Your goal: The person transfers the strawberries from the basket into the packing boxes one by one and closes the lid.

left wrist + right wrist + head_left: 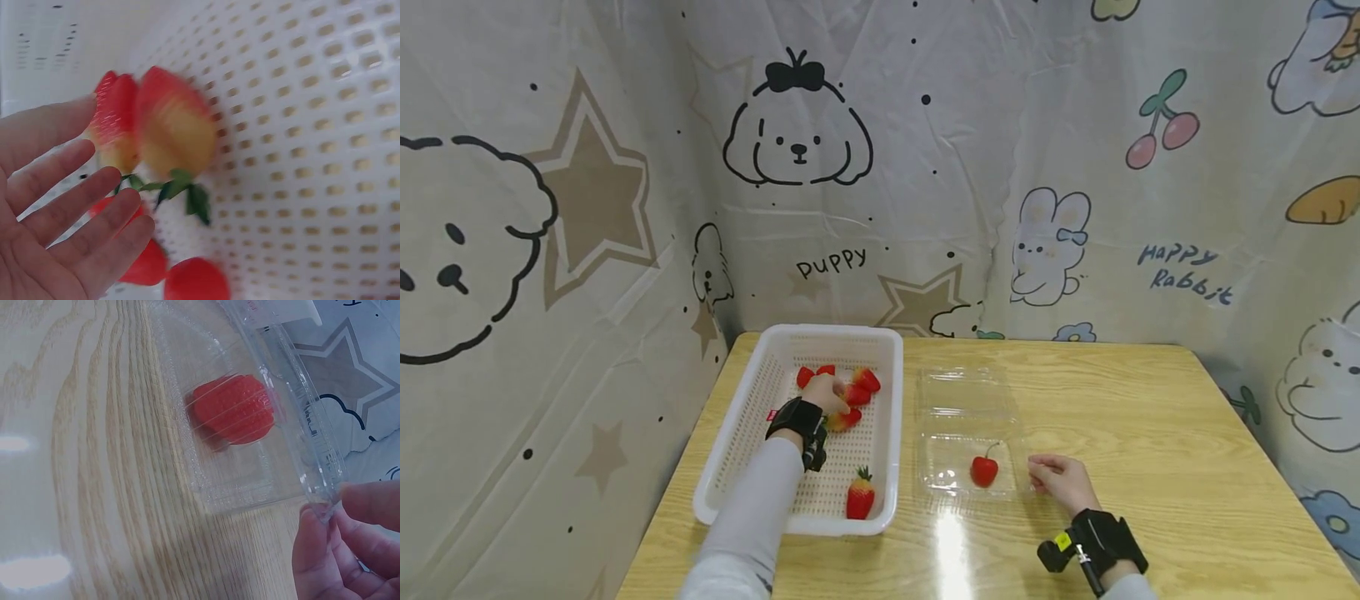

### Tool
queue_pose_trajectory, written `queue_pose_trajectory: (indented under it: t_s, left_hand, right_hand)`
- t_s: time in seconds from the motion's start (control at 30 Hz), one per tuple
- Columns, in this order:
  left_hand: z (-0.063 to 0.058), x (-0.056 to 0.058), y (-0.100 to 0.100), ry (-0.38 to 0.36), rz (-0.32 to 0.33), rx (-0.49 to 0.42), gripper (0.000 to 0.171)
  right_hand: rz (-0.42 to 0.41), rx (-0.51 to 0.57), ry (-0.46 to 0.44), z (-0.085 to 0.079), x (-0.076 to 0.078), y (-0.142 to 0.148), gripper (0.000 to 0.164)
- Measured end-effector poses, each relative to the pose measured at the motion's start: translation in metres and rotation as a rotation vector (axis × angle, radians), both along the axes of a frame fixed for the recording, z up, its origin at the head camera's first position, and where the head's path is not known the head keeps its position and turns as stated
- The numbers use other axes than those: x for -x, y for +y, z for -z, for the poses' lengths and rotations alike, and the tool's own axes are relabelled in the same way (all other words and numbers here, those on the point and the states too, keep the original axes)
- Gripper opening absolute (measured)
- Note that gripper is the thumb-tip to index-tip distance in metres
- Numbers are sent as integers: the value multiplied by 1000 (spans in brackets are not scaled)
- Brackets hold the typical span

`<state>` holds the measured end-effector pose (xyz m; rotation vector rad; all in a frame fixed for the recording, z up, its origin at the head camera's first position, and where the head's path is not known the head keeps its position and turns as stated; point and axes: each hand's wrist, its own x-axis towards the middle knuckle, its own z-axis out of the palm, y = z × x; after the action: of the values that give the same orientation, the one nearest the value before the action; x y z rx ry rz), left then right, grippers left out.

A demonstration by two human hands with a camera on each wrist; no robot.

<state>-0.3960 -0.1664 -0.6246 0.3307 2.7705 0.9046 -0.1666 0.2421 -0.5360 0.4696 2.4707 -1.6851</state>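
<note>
White perforated plastic basket (896,417) on the left has the left hand (824,394) in it, fingers spread, right by some red-and-yellow leafy strawberries (844,419); too blurry to say if it's touching one. They're probably light and firmish, so grab round the fat middle. Next, an opened clear plastic clamshell (966,392), likely flimsy, holds a red stemmed cherry (984,472); right hand (1063,481) pinches the clamshell's edge.

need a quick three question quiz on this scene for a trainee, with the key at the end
1. Which fruit lies in the clear plastic clamshell? a) banana b) cherry c) lemon
2. Fill in: the clamshell's edge is pinched by the ___ hand.
3. True or false: the left hand is close to strawberries in the white basket.

Key: 1. b, cherry. 2. Right. 3. True.
</note>
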Motion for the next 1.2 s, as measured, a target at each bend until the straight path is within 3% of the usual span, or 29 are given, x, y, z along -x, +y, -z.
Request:
queue_pose_trajectory:
  t_s: [0.07,0.17,0.27,0.3,0.4,0.63,1.0,1.2]
  left_hand:
    - [-4,-9,4,0,-6,-31,38]
    - [-32,-38,19,-49,-69,-39,30]
    - [-71,-73,37,-151,-169,-21,31]
    - [-79,-82,40,-153,-186,-25,31]
    - [-86,-94,42,-134,-195,-52,32]
    - [-87,-94,42,-133,-204,-105,32]
    - [-92,-96,42,-118,-188,-87,30]
    - [-106,-90,45,-32,-149,-95,31]
  right_hand:
    - [1,3,9,1,0,0,30]
    - [0,7,15,1,0,0,30]
    - [1,17,8,0,-1,0,30]
    - [-1,22,5,0,-2,0,30]
    - [-3,29,-1,0,-3,0,31]
    - [6,28,0,0,-1,1,30]
    - [7,19,-1,1,-1,1,30]
    - [7,27,0,1,0,2,30]
